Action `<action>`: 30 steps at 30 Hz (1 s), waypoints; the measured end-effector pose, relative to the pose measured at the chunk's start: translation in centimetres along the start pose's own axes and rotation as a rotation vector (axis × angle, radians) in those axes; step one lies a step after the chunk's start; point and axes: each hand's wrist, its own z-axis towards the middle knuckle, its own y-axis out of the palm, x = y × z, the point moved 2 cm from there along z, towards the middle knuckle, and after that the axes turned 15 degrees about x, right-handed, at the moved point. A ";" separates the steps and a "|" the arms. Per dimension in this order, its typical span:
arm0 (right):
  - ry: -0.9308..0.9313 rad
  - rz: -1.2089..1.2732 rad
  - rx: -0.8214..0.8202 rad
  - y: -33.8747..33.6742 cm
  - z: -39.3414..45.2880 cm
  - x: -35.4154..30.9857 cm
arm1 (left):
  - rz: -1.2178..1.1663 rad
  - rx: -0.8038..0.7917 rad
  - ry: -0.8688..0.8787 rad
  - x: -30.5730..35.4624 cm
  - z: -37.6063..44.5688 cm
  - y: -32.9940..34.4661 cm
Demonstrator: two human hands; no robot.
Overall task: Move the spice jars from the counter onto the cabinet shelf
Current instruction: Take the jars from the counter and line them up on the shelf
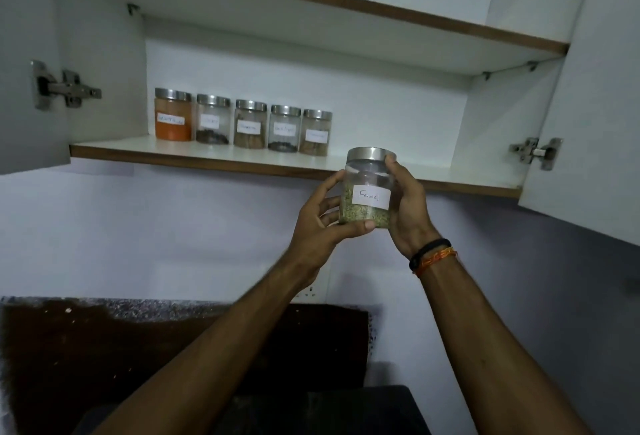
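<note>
So the fennel jar (pixel 369 188) was up in the air just in front of the lower cabinet shelf (pixel 221 156), a bit below its front edge and to the right of the five jars (pixel 242 121) already lined up at the back; it was upright, label facing the camera, maybe a third full of greenish seed.

Both hands were on it; the left hand (pixel 323 223) cupped it from the side with the thumb curled under the base and the fingers wrapped behind the glass; the right hand (pixel 408 206) gripped the other side, one fingertip up at the steel lid (pixel 371 154).

My take on handling: looked like clear glass or hard plastic, couldn't tell which; rigid either way, smooth walls so probably a little slippery, and fairly light with that little inside; if it's glass, a drop onto the counter would be bad news. I'd keep holding the body, not the lid, since I couldn't see how tight that lid sat; thumb under the bottom seemed like the safe bit. The open spot right of the row looked like the obvious landing place; set it down flat, don't clink the neighbour.
</note>
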 end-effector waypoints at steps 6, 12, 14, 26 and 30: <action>-0.037 -0.070 0.007 0.2 2.2 -1.9 | -0.001 -0.007 0.038 0.4 2.0 1.3; -0.107 -0.102 -0.044 0.7 3.5 -3.7 | 0.048 -0.064 0.101 0.9 4.3 2.2; -0.137 -0.078 -0.015 0.5 4.5 -4.5 | 0.118 -0.133 0.161 1.6 5.4 2.4; -0.264 -0.089 0.102 -0.8 12.1 -5.3 | 1.453 -0.546 0.475 1.6 15.1 1.0; -0.272 -0.136 0.095 -0.9 15.1 -4.1 | 1.527 -0.660 0.546 1.2 16.6 2.4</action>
